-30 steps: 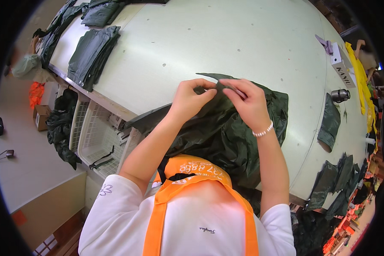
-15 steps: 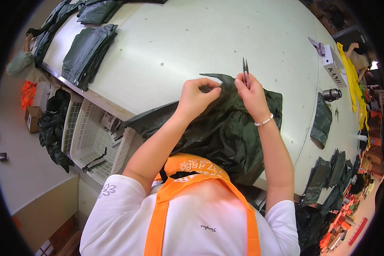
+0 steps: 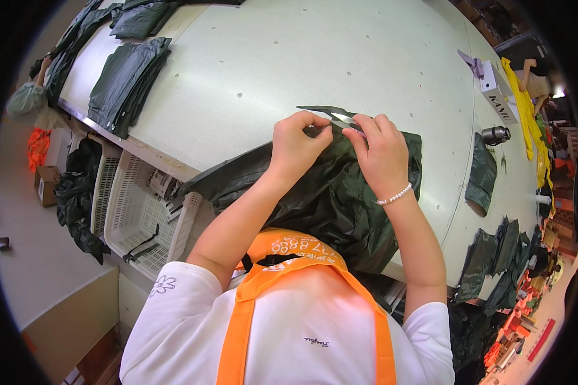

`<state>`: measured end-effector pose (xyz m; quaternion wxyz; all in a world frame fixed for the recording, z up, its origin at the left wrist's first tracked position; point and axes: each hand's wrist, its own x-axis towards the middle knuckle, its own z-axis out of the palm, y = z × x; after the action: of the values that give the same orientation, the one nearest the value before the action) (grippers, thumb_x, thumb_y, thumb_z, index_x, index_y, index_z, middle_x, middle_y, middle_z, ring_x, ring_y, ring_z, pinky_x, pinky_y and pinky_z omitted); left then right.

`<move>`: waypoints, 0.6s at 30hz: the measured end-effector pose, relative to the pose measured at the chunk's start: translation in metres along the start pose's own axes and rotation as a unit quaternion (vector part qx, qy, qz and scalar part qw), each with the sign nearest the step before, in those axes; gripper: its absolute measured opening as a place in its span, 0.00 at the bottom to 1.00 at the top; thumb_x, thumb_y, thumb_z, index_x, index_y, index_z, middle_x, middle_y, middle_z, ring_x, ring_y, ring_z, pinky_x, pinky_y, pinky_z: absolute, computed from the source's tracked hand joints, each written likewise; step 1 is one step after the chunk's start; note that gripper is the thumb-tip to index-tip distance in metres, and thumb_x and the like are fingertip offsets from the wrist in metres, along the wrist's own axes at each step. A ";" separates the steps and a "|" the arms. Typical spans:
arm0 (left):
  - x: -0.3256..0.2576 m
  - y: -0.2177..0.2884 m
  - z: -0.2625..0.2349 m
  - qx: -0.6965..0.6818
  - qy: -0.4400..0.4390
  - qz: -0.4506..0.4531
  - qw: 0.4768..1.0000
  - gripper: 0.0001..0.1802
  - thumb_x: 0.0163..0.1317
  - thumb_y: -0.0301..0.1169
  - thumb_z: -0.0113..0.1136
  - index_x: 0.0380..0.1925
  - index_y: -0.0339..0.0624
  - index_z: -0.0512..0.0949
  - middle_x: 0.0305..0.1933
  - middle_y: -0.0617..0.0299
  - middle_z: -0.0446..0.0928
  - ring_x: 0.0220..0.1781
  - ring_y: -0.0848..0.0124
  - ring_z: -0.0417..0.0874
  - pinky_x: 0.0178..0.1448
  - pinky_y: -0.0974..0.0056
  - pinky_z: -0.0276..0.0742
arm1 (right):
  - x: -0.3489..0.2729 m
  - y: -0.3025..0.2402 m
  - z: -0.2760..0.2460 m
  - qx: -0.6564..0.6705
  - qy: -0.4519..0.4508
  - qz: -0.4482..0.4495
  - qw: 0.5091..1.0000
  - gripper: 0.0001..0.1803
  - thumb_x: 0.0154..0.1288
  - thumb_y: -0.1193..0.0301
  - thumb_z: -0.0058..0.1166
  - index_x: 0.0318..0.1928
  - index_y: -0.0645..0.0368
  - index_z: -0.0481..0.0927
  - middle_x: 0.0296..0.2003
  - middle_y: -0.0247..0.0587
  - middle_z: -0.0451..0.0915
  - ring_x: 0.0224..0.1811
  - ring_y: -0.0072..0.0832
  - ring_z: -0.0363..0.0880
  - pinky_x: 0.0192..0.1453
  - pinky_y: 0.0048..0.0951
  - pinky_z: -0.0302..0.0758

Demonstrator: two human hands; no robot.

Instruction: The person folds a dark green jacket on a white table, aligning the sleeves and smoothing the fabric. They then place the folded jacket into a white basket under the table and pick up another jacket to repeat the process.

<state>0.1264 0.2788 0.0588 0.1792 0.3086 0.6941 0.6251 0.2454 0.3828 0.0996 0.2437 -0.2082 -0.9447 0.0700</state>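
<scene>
A dark green, shiny garment [image 3: 315, 186] lies bunched at the table's near edge, its upper part raised between my hands. My left hand [image 3: 297, 142] pinches the edge of the fabric between thumb and fingers. In my right hand [image 3: 383, 151] is a pair of small thread snips [image 3: 345, 119], closed around by the fingers. Their blades point left, toward my left fingertips, right beside the pinched fabric. Whether the blades touch a thread is too small to tell. A pointed flap of the garment sticks out beyond my left hand.
Folded dark garments [image 3: 127, 86] are stacked at the far left of the white table [image 3: 270, 70]. A white plastic basket [image 3: 125, 205] stands below the left edge. To the right are a white box [image 3: 496, 93], a metal flask [image 3: 496, 135] and more dark pieces [image 3: 481, 174]. Other people work at both sides.
The snips have swung from pointing away from me to pointing left, and my right hand has turned over the fabric toward my left fingertips. My left hand keeps its pinch.
</scene>
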 end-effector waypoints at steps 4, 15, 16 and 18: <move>-0.001 -0.005 0.003 0.032 0.020 0.059 0.998 0.06 0.47 0.24 0.64 0.28 0.35 0.81 0.26 0.61 0.81 0.26 0.78 0.76 0.32 0.73 0.71 | 0.006 -0.001 -0.003 -0.024 -0.013 -0.008 1.000 0.13 0.58 0.59 0.57 0.35 0.55 0.77 0.26 0.36 0.70 0.30 0.33 0.71 0.33 0.32 0.68; -0.001 -0.005 0.005 0.066 0.042 0.085 0.993 0.05 0.45 0.23 0.65 0.25 0.36 0.81 0.27 0.59 0.81 0.25 0.75 0.78 0.31 0.71 0.72 | 0.014 -0.008 -0.013 -0.093 -0.037 -0.045 0.994 0.12 0.57 0.60 0.58 0.35 0.54 0.78 0.25 0.35 0.69 0.29 0.31 0.70 0.33 0.32 0.65; -0.001 -0.006 0.005 0.070 0.041 0.088 0.993 0.05 0.45 0.23 0.65 0.25 0.36 0.81 0.26 0.60 0.81 0.24 0.75 0.78 0.31 0.72 0.72 | 0.014 -0.008 -0.013 -0.092 -0.036 -0.047 0.994 0.12 0.57 0.60 0.58 0.37 0.54 0.79 0.25 0.36 0.69 0.28 0.32 0.70 0.32 0.33 0.65; -0.001 -0.007 0.005 0.077 0.041 0.095 0.992 0.06 0.46 0.24 0.65 0.26 0.35 0.81 0.25 0.61 0.81 0.24 0.77 0.77 0.30 0.73 0.71 | 0.015 -0.008 -0.013 -0.092 -0.040 -0.039 0.994 0.11 0.57 0.61 0.58 0.34 0.55 0.78 0.26 0.35 0.71 0.30 0.30 0.71 0.34 0.31 0.66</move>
<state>0.1285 0.2817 0.0515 0.0664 0.3603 0.7148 0.5957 0.2368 0.3822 0.1198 0.1879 -0.1895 -0.9636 -0.0184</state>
